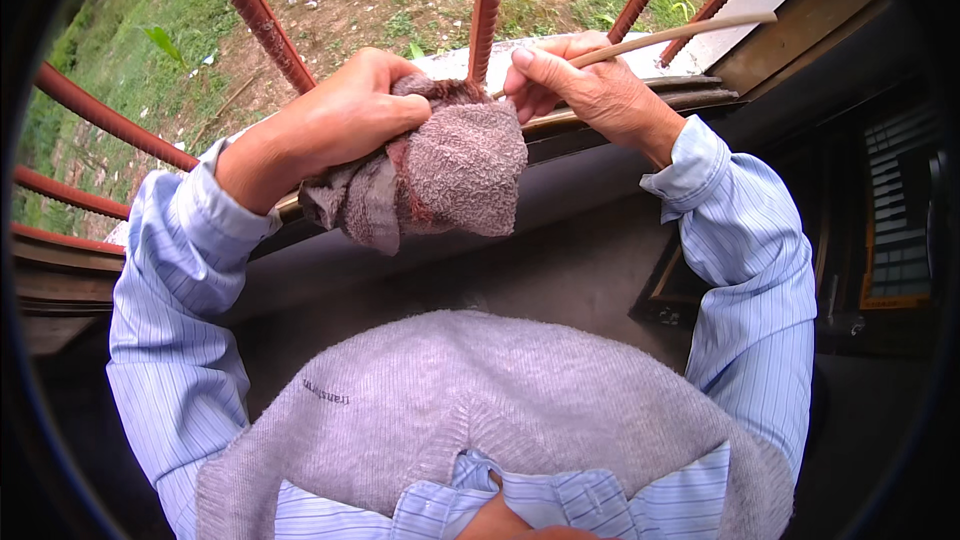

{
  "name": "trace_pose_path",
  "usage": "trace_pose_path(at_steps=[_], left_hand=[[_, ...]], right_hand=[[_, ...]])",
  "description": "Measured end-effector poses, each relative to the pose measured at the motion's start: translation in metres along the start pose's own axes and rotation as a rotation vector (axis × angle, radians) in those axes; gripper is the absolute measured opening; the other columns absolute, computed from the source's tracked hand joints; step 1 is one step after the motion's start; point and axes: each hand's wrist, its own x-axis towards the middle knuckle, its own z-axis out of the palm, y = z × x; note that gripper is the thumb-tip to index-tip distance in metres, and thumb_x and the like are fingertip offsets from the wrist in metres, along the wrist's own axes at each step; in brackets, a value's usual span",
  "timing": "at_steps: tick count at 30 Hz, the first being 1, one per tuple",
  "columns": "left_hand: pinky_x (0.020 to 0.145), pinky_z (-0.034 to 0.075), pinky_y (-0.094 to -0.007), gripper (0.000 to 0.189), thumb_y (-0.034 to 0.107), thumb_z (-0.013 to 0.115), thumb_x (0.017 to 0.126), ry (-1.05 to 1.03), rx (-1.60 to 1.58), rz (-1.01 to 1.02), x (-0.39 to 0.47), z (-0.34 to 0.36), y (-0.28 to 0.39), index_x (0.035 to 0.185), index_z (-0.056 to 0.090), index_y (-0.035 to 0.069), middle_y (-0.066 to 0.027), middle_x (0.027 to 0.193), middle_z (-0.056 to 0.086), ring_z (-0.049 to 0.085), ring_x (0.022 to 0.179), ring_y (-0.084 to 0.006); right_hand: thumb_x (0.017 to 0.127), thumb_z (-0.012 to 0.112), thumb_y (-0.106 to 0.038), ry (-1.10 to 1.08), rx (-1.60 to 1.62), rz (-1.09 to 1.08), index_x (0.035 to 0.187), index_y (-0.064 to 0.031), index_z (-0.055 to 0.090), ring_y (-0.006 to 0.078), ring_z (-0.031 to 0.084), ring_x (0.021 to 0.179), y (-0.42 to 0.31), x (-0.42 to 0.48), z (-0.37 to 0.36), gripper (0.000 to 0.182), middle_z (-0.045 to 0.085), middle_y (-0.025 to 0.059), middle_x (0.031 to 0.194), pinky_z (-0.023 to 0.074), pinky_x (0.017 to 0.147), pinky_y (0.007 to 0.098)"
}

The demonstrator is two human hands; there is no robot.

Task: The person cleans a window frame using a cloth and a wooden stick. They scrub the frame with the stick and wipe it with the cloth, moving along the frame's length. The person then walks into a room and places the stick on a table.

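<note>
My left hand (341, 116) grips a bunched, greyish-pink terry cloth (472, 165) with a dark red band through it. The cloth hangs over the inner edge of the window sill (551, 124). In my right hand (581, 86) is a thin wooden stick (690, 28), held between thumb and fingers. One end of it points up to the right, past my wrist. The stick's other end reaches down to the left, to the top of the cloth; whether it goes into the folds is hidden.
Red-painted ribbed steel bars (489, 7) stand across the window just beyond my hands. Grass and bare soil (360, 15) lie outside. A wooden frame (802, 34) borders the opening at right. Below the sill is a dark wall (540, 240). A dark panelled object (900, 217) stands at right.
</note>
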Motion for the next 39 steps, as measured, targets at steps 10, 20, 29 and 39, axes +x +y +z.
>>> trace_pose_path(at_steps=[10,20,29,39], left_hand=[[0.079,0.051,-0.0215,0.046,-0.005,0.043,0.082,0.417,-0.377,0.311,-0.060,-0.034,0.003,0.127,0.055,-0.003,-0.0086,0.106,0.064,0.061,0.088,-0.0089],[0.087,0.053,-0.0267,0.046,-0.007,0.039,0.085,0.408,-0.546,0.396,-0.052,-0.021,-0.002,0.129,0.052,-0.005,-0.0139,0.114,0.063,0.063,0.099,-0.0147],[0.094,0.052,-0.0322,0.046,-0.006,0.037,0.085,0.449,-0.458,0.492,-0.090,-0.035,0.003,0.129,0.049,-0.008,-0.0164,0.118,0.062,0.063,0.105,-0.0187],[0.098,0.050,-0.0338,0.043,-0.002,0.038,0.088,0.399,-0.542,0.539,-0.103,-0.053,-0.022,0.130,0.048,-0.009,-0.0188,0.123,0.059,0.061,0.110,-0.0213]], right_hand=[[0.098,0.054,-0.025,0.212,-0.319,-0.642,0.097,0.0008,0.070,0.0152,0.070,0.077,-0.035,0.023,-0.001,0.030,0.071,0.0095,0.087,0.0573,0.065,0.0267],[0.098,0.057,-0.027,-0.018,-0.213,-0.433,0.089,-0.0015,0.071,0.0118,0.070,0.070,-0.032,-0.001,-0.009,0.031,0.071,0.0066,0.078,0.0500,0.053,0.0215],[0.097,0.057,-0.017,0.269,-0.404,-0.489,0.095,0.0028,0.069,0.0134,0.068,0.070,-0.002,0.022,0.015,0.023,0.070,0.0078,0.081,0.0542,0.062,0.0227],[0.094,0.060,-0.018,-0.169,-0.391,-0.276,0.092,0.0034,0.069,0.0103,0.063,0.064,-0.016,0.015,0.032,0.023,0.065,0.0053,0.068,0.0509,0.059,0.0241]])
